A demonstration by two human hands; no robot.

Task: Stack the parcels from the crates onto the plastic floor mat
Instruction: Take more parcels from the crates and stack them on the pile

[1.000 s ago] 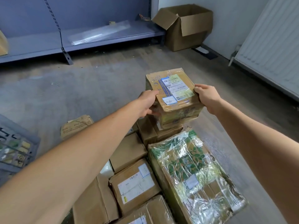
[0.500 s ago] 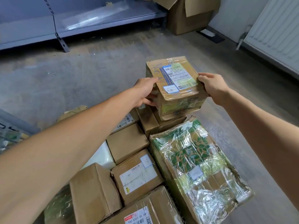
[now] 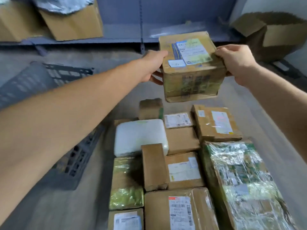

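A taped cardboard parcel point(image 3: 191, 67) with a pale green and blue label hangs in the air above the far end of the pile. My left hand point(image 3: 153, 67) grips its left side and my right hand point(image 3: 235, 63) grips its right side. Below lie several parcels packed side by side on the floor: a brown box with a red-marked label point(image 3: 216, 123), a white padded parcel point(image 3: 139, 136), a large film-wrapped green-print box point(image 3: 240, 180), and a labelled carton point(image 3: 179, 211) at the near edge. The floor mat under them is not clearly visible.
A dark plastic crate point(image 3: 41, 83) lies on the floor at the left, behind my left arm. A blue shelf unit point(image 3: 132, 39) runs along the back with cardboard boxes point(image 3: 69, 25) on it. An open carton point(image 3: 279, 35) stands at the far right.
Both hands have lifted the labelled parcel up off the pile. My view has swung back, bringing more of the parcels and the crate into sight.
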